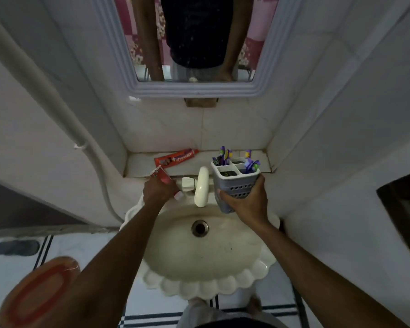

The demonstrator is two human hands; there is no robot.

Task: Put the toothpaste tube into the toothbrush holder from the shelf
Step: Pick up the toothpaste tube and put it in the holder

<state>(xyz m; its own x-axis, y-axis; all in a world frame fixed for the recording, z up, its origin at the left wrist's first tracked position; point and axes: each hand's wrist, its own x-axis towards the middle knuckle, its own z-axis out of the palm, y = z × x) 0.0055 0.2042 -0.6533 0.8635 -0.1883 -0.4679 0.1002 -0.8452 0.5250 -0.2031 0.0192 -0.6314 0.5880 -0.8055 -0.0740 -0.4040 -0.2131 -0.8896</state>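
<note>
Far left, a white pipe (pixel 64 119) runs down the tiled wall; below it an orange-red oval item (pixel 38 292) sits blurred on the floor. The left hand (pixel 158 191) is clenched around a red tube (pixel 167 182), held at the shelf's front edge, white cap end pointing down toward the basin (pixel 199 256). A second red tube (pixel 175 157) lies flat on the shelf (pixel 142 165), behind the hand and apart from it. Between the hands stand the cream tap (pixel 201 187) and its knob (pixel 188 183), directly in the path from tube to holder. The right hand (pixel 245 200) grasps the grey holder (pixel 236 182) by its lower wall, lifted over the basin's rear rim, tilted slightly. Its compartments carry purple brushes (pixel 225 155); the near-left compartment shows no brush. Above, a mirror (pixel 194 43) reflects the person's torso.
</note>
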